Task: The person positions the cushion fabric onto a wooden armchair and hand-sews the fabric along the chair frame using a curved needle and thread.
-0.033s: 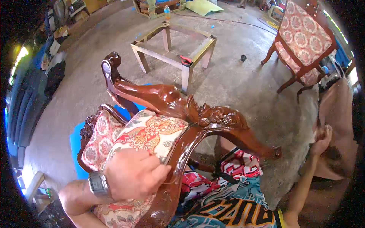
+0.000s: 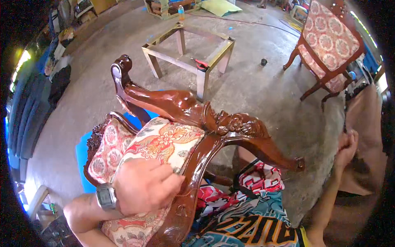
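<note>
A carved, glossy dark-wood chair [image 2: 240,125] lies tipped in front of me, its legs pointing away and to the right. Its seat [image 2: 166,138] wears cream fabric with red and orange flowers, and the backrest [image 2: 111,150] has red medallions. My left hand [image 2: 146,187], with a watch at the wrist, is closed over the seat fabric beside the wooden rail. What its fingers hold, if anything, is hidden. Out to the right, my right hand [image 2: 347,146] is closed next to brown sheet material [image 2: 362,123]; I cannot make out anything in it.
Ahead stands a bare wooden table frame [image 2: 173,61] with red-handled pliers [image 2: 200,64] on its corner. A matching upholstered chair [image 2: 325,41] is at the far right. A small black object [image 2: 263,62] and a bottle [image 2: 181,13] stand beyond. Dark rolls [image 2: 31,111] line the left.
My right hand has risen slightly beside the brown material. My left hand stays closed at nearly the same place on the seat.
</note>
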Demonstrator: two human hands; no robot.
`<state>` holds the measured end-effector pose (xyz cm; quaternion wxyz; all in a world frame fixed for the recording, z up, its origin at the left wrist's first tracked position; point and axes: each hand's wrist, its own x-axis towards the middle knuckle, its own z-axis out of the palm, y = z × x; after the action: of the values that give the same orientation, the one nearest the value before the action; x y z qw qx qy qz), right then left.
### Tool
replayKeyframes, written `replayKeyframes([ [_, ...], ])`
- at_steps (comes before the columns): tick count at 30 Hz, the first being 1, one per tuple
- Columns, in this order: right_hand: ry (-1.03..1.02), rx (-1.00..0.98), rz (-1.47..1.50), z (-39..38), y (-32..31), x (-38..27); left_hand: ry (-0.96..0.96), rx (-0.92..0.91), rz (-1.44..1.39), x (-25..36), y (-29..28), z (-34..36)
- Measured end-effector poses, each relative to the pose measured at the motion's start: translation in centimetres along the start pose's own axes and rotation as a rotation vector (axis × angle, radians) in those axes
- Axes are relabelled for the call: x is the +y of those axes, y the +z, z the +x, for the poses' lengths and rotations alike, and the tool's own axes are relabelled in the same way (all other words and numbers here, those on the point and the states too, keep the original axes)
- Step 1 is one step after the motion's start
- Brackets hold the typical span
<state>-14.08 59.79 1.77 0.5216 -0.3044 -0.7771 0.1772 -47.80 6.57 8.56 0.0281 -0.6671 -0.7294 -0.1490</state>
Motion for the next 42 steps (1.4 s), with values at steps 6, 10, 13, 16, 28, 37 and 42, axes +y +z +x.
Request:
replayKeyframes([
  [6, 0.167, -0.769, 0.521, -7.7, 13.5, -23.8, -0.244, -0.012, -0.058, 0.3, -0.2, 1.3],
  [10, 0.345, -1.000, 0.650, -9.8, 18.2, -29.9, -0.406, -0.033, -0.093, 0.2, 0.1, 3.0],
  [13, 0.235, -0.980, 0.721, -10.8, 20.0, -30.9, -0.398, -0.003, -0.084, 0.1, 0.5, 4.1],
  [16, 0.132, -0.973, 0.673, -11.5, 21.2, -30.6, -0.411, -0.010, -0.031, -0.4, 0.8, 4.9],
  [28, -0.005, -0.906, 0.608, -12.4, 22.8, -30.3, -0.388, -0.104, 0.030, -0.2, 2.1, 5.8],
  [37, 0.100, -0.933, 0.635, -12.1, 23.4, -30.1, -0.389, -0.084, 0.077, -0.3, 2.4, 5.5],
  [42, 0.092, -0.967, 0.624, -12.1, 23.4, -30.0, -0.250, -0.073, -0.012, -1.1, 2.9, 5.9],
])
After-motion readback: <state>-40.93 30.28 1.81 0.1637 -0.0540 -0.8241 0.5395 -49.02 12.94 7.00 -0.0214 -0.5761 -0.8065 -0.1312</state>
